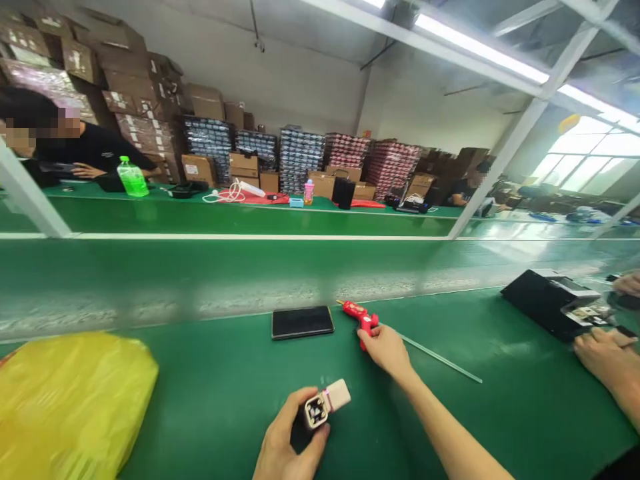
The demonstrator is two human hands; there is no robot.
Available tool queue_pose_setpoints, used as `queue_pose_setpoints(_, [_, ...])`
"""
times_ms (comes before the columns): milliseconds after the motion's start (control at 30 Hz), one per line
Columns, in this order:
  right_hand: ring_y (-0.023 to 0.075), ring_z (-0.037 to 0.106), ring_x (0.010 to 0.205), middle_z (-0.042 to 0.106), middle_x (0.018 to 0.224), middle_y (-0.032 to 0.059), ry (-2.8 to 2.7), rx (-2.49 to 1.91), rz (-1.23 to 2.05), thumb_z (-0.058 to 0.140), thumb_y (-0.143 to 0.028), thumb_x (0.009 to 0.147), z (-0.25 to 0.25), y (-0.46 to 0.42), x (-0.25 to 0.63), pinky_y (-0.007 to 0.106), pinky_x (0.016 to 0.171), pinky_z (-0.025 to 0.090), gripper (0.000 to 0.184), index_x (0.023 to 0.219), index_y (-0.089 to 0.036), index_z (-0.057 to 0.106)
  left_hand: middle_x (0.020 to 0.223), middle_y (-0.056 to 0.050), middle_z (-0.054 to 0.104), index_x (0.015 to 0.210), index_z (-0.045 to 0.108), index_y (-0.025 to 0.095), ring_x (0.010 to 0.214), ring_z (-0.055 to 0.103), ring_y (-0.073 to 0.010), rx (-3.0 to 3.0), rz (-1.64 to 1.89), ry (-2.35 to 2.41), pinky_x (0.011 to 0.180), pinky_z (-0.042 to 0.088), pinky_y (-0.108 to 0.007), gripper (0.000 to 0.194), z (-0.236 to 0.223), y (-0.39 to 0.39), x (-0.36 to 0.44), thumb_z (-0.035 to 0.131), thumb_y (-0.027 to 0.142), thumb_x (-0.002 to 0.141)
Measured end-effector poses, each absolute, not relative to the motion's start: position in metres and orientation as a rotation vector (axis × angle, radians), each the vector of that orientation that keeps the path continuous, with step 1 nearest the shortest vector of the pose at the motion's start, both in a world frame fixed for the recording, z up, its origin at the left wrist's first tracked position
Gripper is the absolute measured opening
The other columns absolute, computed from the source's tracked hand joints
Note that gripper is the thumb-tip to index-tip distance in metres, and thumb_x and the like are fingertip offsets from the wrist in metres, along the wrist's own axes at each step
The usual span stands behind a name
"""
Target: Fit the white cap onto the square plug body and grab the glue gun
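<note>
My left hand [290,437] at the bottom centre grips a small cream-pink block [336,395] with a square, gold-rimmed socket end [317,409] facing up. My right hand [387,350] closes around the handle of a red hot glue gun [361,319]. The gun's nozzle points to the far left. A long clear glue stick [440,357] runs from the gun's rear to the right across the green bench [500,413]. A black smartphone [303,322] lies face up just left of the gun.
A yellow plastic bag [73,400] fills the lower left. At right, a co-worker's hands [607,357] work by a black machine [550,300]. Beyond a glass panel [225,280] stand a far green bench [250,217], seated people, and stacked cartons [135,90].
</note>
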State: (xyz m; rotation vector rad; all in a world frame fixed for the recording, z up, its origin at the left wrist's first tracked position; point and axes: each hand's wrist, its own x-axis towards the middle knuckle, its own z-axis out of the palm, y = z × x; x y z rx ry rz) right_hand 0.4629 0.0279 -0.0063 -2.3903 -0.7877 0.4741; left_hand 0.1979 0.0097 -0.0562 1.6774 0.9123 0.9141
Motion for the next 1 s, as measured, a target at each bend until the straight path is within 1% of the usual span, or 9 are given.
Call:
queue_pose_setpoints(133, [0.0175,0.052,0.053,0.048,0.046,0.0005,-0.662,-2.146,0.587,0.064,-0.033,0.089,-0.005,0.023,0.470,0.030,0.054,0.034,0.045,0.048,-0.022,0.053,0.114,-0.001,0.075,0.123,0.066,0.029,0.102,0.070,-0.0197,1.714,0.801,0.832,0.097,0.054,-0.030,0.032,-0.043,0.011,0.193,0.064,0.034,0.091])
queue_pose_setpoints(233, [0.0169,0.059,0.057,0.062,0.062,0.0046,-0.504,-1.862,0.649,0.063,-0.048,0.071,0.004,0.008,0.470,0.026,0.050,0.044,0.030,0.062,-0.020,0.059,0.108,-0.001,0.076,0.119,0.067,0.027,0.097,0.071,-0.0196,1.740,0.818,0.805,0.091,0.056,-0.030,0.030,-0.036,0.011,0.194,0.062,0.030,0.090])
queue_pose_setpoints(333, [0.0143,0.058,0.057,0.065,0.068,0.0030,-0.391,-1.653,0.603,0.073,-0.056,0.046,0.025,-0.017,0.465,0.023,0.048,0.049,0.049,0.076,-0.019,0.061,0.101,-0.002,0.077,0.114,0.069,0.025,0.090,0.071,-0.0189,1.744,0.886,0.786,0.084,0.057,-0.029,0.028,-0.034,0.009,0.197,0.061,0.027,0.087])
queue_pose_setpoints(467, [0.0124,0.057,0.060,0.065,0.071,0.0012,-0.315,-1.482,0.657,0.098,-0.052,0.035,0.063,-0.056,0.452,0.018,0.049,0.051,0.069,0.086,-0.018,0.066,0.100,0.001,0.076,0.113,0.069,0.027,0.089,0.070,-0.0159,1.769,0.912,0.745,0.081,0.055,-0.025,0.025,-0.033,0.007,0.197,0.061,0.027,0.089])
queue_pose_setpoints(567, [0.0082,0.046,0.054,0.055,0.068,-0.0021,-0.335,-1.297,0.942,0.107,-0.052,0.043,0.083,-0.081,0.437,0.017,0.046,0.046,0.067,0.090,-0.017,0.073,0.099,0.001,0.075,0.112,0.069,0.026,0.087,0.068,-0.0154,1.781,0.892,0.719,0.080,0.053,-0.024,0.022,-0.033,0.006,0.195,0.062,0.027,0.091])
queue_pose_setpoints(667, [0.0065,0.040,0.052,0.045,0.066,-0.0032,-0.429,-1.163,1.102,0.101,-0.051,0.064,0.089,-0.099,0.421,0.018,0.050,0.047,0.047,0.082,-0.018,0.073,0.099,0.001,0.074,0.111,0.068,0.026,0.087,0.067,-0.0147,1.782,0.883,0.686,0.080,0.052,-0.023,0.021,-0.034,0.005,0.193,0.063,0.025,0.091])
queue_pose_setpoints(767, [0.0102,0.047,0.056,0.053,0.073,0.0013,-0.538,-1.120,1.177,0.096,-0.051,0.071,0.088,-0.110,0.409,0.020,0.047,0.046,0.041,0.079,-0.021,0.069,0.099,0.002,0.074,0.111,0.068,0.027,0.085,0.067,-0.0141,1.780,0.900,0.676,0.080,0.051,-0.023,0.022,-0.034,0.003,0.192,0.064,0.023,0.090])
queue_pose_setpoints(867, [0.0080,0.044,0.045,0.059,0.066,0.0006,-0.551,-1.290,1.238,0.094,-0.061,0.073,0.083,-0.119,0.404,0.019,0.041,0.035,0.051,0.104,-0.026,0.073,0.099,0.003,0.074,0.110,0.067,0.027,0.085,0.068,-0.0139,1.810,0.920,0.668,0.079,0.051,-0.022,0.021,-0.034,0.001,0.192,0.065,0.021,0.090])
queue_pose_setpoints(1000, [0.0088,0.051,0.047,0.074,0.084,0.0075,-0.757,-1.495,1.299,0.090,-0.071,0.075,0.065,-0.135,0.405,0.026,0.051,0.047,0.057,0.104,-0.024,0.074,0.104,0.002,0.076,0.112,0.066,0.027,0.089,0.070,-0.0143,1.920,0.962,0.625,0.083,0.053,-0.023,0.023,-0.037,0.000,0.192,0.066,0.019,0.091])
